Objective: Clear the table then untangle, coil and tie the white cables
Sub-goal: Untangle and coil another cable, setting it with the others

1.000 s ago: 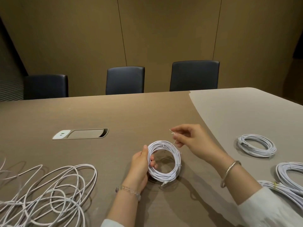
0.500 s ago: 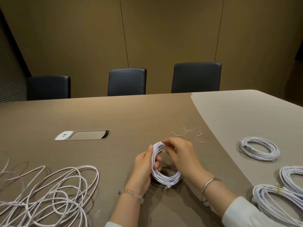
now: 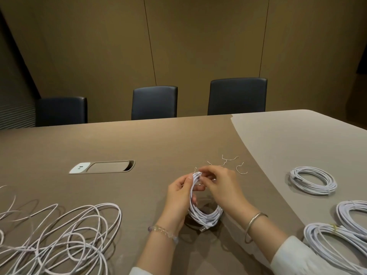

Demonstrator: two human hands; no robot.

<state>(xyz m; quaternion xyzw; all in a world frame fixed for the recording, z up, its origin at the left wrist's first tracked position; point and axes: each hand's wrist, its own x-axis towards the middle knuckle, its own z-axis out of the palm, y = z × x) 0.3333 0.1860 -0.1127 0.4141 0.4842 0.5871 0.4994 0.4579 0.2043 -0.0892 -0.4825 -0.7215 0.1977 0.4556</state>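
A coiled white cable (image 3: 204, 216) stands tilted on edge at the table's middle. My left hand (image 3: 178, 199) grips its left side near the top, thumb on the strands. My right hand (image 3: 220, 185) pinches a thin wire tie at the top of the coil, fingers curled over the strands. Loose wire ties (image 3: 228, 162) lie just beyond the hands. A tangled pile of white cable (image 3: 59, 235) spreads over the near left of the table.
Three coiled white cables lie at the right: one farther back (image 3: 312, 180), two at the near right edge (image 3: 351, 213) (image 3: 333, 243). A recessed socket panel (image 3: 102, 167) sits in the brown table (image 3: 139, 141). Three dark chairs (image 3: 154, 103) stand behind.
My right hand brought a wire tie from beyond the coil onto its top. The coil has been tipped up from lying flat to standing on edge.
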